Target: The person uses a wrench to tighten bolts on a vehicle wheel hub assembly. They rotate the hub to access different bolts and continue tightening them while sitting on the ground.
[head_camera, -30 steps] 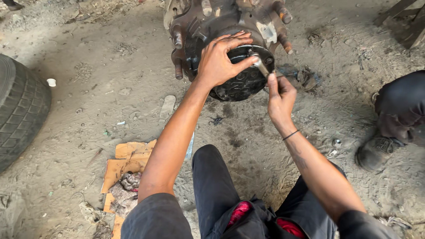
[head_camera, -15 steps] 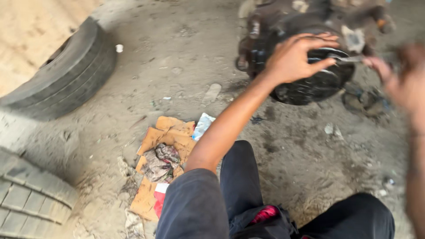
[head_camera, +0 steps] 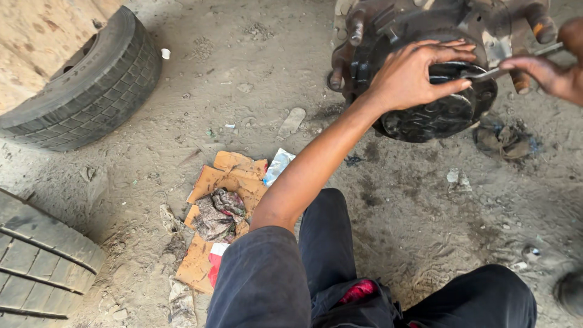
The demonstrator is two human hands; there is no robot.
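A greasy black wheel hub (head_camera: 432,115) with rusty studs stands on the dirt floor at the top right. My left hand (head_camera: 416,74) lies flat on its front face, fingers spread and pressing against it. At the right edge my right hand (head_camera: 549,70) pinches a thin metal tool (head_camera: 503,68) whose tip reaches the hub's centre, just under my left fingertips. Part of my right hand is cut off by the frame.
A worn tyre (head_camera: 85,85) leans at the top left and another tyre (head_camera: 36,261) lies at the bottom left. Torn cardboard (head_camera: 228,182) with a dirty rag (head_camera: 217,212) sits beside my left knee. A crumpled rag (head_camera: 501,140) lies right of the hub.
The view has swung to the left, bringing the tyres and cardboard into sight. My left hand has stayed on the hub; my right hand still holds the tool at its centre.
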